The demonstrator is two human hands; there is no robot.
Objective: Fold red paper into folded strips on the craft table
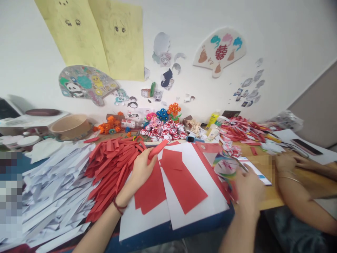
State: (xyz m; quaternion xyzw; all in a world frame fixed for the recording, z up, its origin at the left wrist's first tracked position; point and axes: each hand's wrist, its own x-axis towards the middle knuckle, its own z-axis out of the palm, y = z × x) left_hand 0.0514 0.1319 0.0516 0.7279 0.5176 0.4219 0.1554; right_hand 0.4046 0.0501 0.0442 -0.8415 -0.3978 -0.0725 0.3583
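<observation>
My left hand (142, 168) is closed on a folded red paper strip (159, 149), held above the sheets with its end pointing up and right. Flat red paper pieces (186, 188) lie below it on white paper (193, 160), and more red paper (152, 193) lies under my left wrist. My right hand (249, 191) is smeared by motion at the right, beside a colourful clear packet (223, 165). A slim dark object (242, 164) shows at its fingertips; whether they grip it I cannot tell.
Piles of white strips (58, 196) and red strips (113, 165) fill the left. Paper flowers (165, 130) stand along the wall. At the right, another person's arm (297, 193) rests on the wooden table (276, 196), near a phone (307, 147).
</observation>
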